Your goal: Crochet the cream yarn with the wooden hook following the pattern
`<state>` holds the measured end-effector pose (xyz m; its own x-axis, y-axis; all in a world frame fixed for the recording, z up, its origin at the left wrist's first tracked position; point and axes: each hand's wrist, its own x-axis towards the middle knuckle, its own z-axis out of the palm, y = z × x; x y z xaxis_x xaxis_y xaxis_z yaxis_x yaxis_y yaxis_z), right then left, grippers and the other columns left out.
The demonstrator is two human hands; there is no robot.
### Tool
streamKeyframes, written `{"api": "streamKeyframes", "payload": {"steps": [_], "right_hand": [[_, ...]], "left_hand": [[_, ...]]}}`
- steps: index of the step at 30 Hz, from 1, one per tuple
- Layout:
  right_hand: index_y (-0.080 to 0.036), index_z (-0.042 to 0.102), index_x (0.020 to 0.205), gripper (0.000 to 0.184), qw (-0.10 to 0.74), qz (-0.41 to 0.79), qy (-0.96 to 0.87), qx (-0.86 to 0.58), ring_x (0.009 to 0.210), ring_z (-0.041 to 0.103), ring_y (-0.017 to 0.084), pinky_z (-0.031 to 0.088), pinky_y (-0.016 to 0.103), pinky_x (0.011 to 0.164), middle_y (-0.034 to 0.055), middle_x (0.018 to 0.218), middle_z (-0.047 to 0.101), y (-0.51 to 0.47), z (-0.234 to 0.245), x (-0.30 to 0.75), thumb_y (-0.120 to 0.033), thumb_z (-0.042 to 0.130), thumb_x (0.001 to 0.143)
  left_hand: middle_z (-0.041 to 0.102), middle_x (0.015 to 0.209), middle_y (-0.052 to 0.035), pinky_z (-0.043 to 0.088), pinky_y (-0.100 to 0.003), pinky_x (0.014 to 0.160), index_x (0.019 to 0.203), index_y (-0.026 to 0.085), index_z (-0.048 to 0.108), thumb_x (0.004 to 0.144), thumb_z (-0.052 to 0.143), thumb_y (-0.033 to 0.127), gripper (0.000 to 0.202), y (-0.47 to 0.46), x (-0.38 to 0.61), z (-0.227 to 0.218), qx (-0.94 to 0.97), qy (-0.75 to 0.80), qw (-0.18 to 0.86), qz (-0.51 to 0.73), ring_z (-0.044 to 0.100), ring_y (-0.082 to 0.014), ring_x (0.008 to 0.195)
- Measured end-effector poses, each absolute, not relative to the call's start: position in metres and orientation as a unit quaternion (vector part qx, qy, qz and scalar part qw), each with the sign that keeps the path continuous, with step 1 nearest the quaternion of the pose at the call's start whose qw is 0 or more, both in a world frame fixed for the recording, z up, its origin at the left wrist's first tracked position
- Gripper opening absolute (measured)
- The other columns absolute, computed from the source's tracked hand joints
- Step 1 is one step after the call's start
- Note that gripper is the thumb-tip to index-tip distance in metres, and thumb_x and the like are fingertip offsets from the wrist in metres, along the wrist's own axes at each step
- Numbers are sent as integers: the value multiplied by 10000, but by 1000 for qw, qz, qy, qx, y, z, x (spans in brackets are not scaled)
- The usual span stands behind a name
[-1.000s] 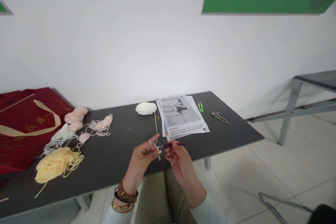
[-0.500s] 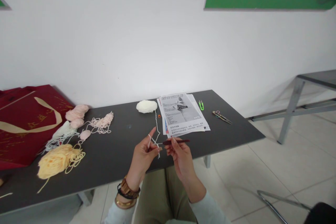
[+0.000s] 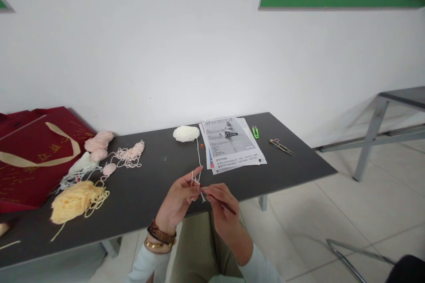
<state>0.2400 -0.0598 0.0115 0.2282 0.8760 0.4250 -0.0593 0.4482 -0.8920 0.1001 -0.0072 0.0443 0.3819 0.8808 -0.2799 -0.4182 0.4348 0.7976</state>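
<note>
My left hand (image 3: 179, 199) is raised over the near edge of the dark table (image 3: 159, 194), its fingers pinched on a white yarn strand (image 3: 198, 159) that loops over the forefinger. The strand runs back to a cream yarn ball (image 3: 186, 133) at the table's far side. My right hand (image 3: 221, 210) is closed on a dark crochet hook (image 3: 221, 201), whose tip meets the yarn at my left fingertips. The hook's handle slants down to the right.
Printed sheets (image 3: 230, 143) lie right of the yarn ball, with green snips (image 3: 255, 131) and small scissors (image 3: 281, 147) beyond. Pink (image 3: 99, 143), white and yellow yarn (image 3: 71, 201) lie at left beside a red bag (image 3: 29, 154). Another table (image 3: 398, 106) stands at right.
My right hand has turned the crochet hook from lying level, pointing right, to slanting down, with its tip brought into the yarn at my left fingers. Both hands sit slightly lower.
</note>
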Motion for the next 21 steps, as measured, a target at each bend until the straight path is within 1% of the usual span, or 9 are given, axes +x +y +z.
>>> {"api": "streamKeyframes", "payload": {"steps": [3,5,8,11,13,16,21], "right_hand": [[-269,742,887,137,712,415,-404,-398,776,620,187,485,315,706,42,841,700,-54,9,235,-225,625,830],[-242,731,902,124,712,467,-357,-384,716,618,170,482,298,671,41,812,706,-51,7,235,-274,635,829],[-212,707,920,145,710,522,-310,-356,661,606,149,478,285,647,35,767,705,-49,4,236,-304,629,839],[-199,693,909,142,716,532,-294,-343,648,594,129,471,268,641,20,755,691,-49,6,237,-308,631,842],[-198,688,911,141,720,529,-296,-338,644,587,119,467,259,638,13,752,683,-49,8,238,-308,627,848],[-201,685,912,138,725,527,-296,-329,638,577,111,460,250,628,8,745,673,-49,12,240,-308,619,856],[-203,691,862,126,736,538,-268,-310,612,564,88,453,223,594,-4,752,655,-49,19,242,-316,638,843]], "left_hand": [[566,628,24,332,-182,519,1259,128,577,643,747,68,642,-6,99,47,314,342,779,421,440,-41,522],[574,629,22,341,-185,524,1268,133,571,642,748,65,654,-7,99,48,304,320,798,412,455,-46,524],[596,657,15,378,-197,558,1318,163,524,651,738,53,709,-9,100,48,289,296,816,403,507,-65,559],[613,681,6,422,-217,614,1376,172,449,668,725,48,770,-11,102,52,293,280,823,399,554,-88,604],[614,683,7,428,-213,615,1397,168,414,669,721,38,802,-12,102,55,300,270,823,400,560,-89,605],[593,673,22,409,-186,586,1407,175,395,667,712,7,822,-13,101,57,306,255,822,408,539,-70,585],[539,665,32,383,-182,579,1410,182,393,683,688,-13,808,-13,99,54,303,240,827,409,498,-61,591]]}}
